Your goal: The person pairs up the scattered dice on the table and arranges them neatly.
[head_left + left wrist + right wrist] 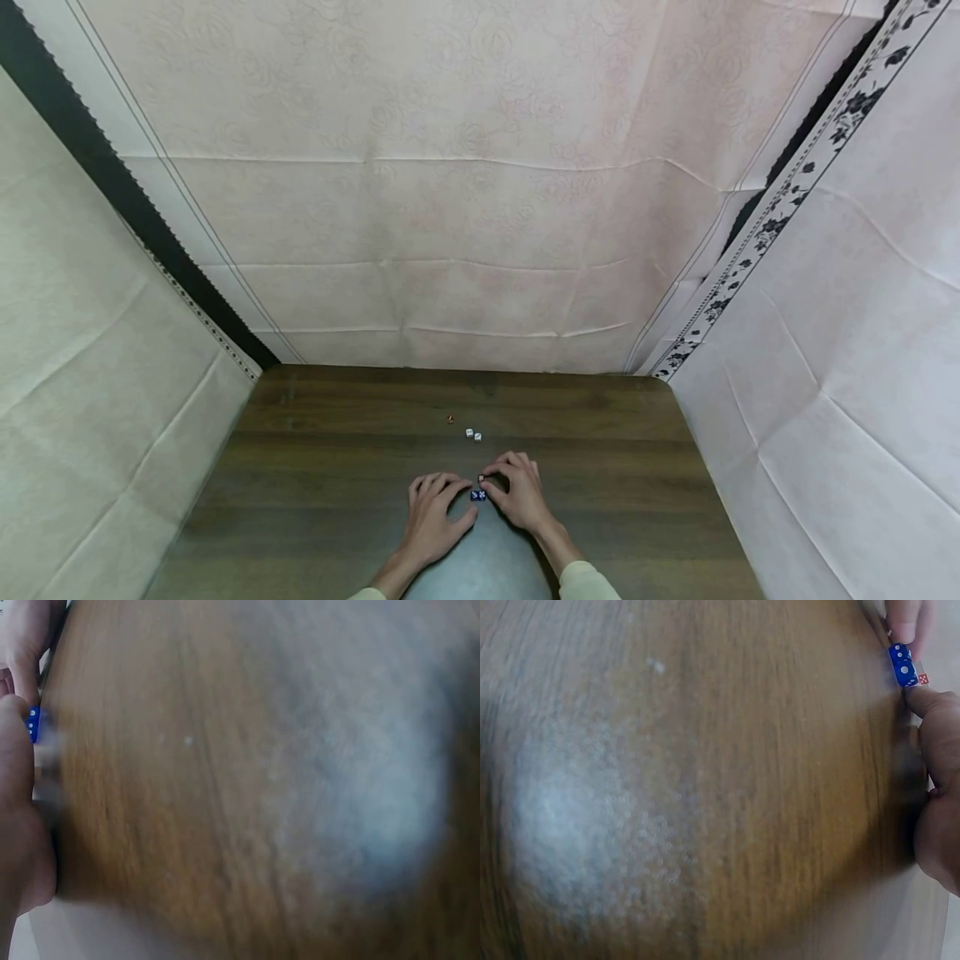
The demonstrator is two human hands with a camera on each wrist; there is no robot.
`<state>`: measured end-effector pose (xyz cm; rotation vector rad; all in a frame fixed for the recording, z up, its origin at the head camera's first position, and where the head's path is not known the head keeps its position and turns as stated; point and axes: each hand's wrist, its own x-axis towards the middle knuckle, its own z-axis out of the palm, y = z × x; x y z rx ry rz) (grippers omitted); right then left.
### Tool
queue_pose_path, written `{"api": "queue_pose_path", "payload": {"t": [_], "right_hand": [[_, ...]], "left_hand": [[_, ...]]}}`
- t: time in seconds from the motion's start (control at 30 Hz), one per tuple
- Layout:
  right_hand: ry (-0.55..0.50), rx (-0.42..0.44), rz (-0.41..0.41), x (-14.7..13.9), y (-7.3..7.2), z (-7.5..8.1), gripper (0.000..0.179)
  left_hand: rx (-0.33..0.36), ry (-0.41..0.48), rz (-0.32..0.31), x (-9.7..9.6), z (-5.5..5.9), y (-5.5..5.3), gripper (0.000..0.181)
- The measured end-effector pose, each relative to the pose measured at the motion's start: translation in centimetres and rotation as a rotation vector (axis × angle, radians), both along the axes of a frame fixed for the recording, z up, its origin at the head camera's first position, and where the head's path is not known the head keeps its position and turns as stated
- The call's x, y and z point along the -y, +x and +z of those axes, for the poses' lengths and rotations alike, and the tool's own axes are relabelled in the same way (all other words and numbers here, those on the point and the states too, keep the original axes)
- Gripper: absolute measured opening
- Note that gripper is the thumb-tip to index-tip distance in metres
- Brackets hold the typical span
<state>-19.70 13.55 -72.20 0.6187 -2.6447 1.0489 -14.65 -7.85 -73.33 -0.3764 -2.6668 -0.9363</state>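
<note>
While the right hand pinches a red die between thumb and forefinger, the left hand has its thumb and forefinger parted, gripping nothing; whether they touch anything, I cannot tell. Two blue dice sit side by side on the surface, just nearer the wrists than the pinching fingers. Beyond both hands' fingers lie two white dice and, farther, an orange die.
</note>
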Motion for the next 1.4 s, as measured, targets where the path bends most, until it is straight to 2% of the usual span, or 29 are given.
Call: {"api": "queue_pose_path", "payload": {"t": [0.2, 0.4, 0.53, 0.77, 1.23, 1.4], "right_hand": [[0.002, -0.044, 0.005, 0.0, -0.1, -0.2, 0.015], [0.002, -0.072, 0.002, 0.0, -0.1, -0.3, 0.016], [-0.009, -0.042, -0.005, 0.0, -0.1, -0.1, 0.016], [-0.017, 0.047, -0.008, 0.0, 0.1, 0.2, 0.014], [-0.005, -0.049, -0.017, 0.0, 0.0, -0.5, 0.015], [-0.014, -0.003, -0.019, -0.1, 0.0, -0.5, 0.014]], "left_hand": [[0.023, 0.049, 0.002, 0.1, 0.5, 0.0, 0.039], [-0.052, 0.111, 0.019, 0.3, 1.3, -0.7, 0.039], [-0.093, 0.139, 0.036, 0.8, 2.0, -1.9, 0.041], [-0.043, 0.178, 0.063, 2.2, 2.9, -4.0, 0.040], [0.042, 0.170, 0.125, 3.7, 3.7, -7.9, 0.042], [0.019, 0.148, 0.150, 3.7, 3.4, -9.1, 0.041]]}}
